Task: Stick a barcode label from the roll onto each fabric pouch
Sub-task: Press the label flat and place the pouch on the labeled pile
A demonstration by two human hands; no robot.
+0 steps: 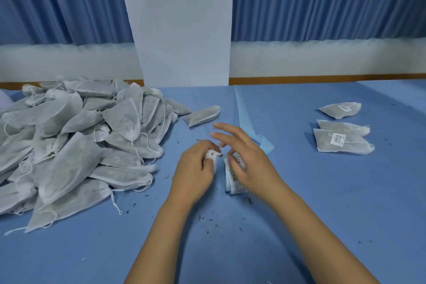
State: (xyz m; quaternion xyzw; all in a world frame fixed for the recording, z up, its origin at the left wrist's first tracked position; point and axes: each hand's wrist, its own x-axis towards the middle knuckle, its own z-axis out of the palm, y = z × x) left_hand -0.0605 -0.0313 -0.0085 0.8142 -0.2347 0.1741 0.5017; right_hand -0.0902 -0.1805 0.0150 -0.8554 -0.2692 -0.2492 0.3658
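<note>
**Desk:** Where's the label roll?

**Me:** The label roll (234, 182) lies flattened on the blue table cover (299, 203), long axis running away from me, right under my right hand (249, 159). Its loose end (213, 155) leads left into my left hand (196, 173), whose fingers are curled round it.

**Desk:** And the right?

**Me:** Fingers fanned above the roll, two of them straight. Whether the thumb pinches a label, I cannot tell.

**Desk:** Nearest pouch?

**Me:** A lone unlabelled pouch (202, 115) lies crosswise just beyond my right fingertips, touching neither hand. The unlabelled pile (76, 145) is to the left and three labelled pouches (341, 143) are well apart to the right. I'd peel first, then reach forward
</note>
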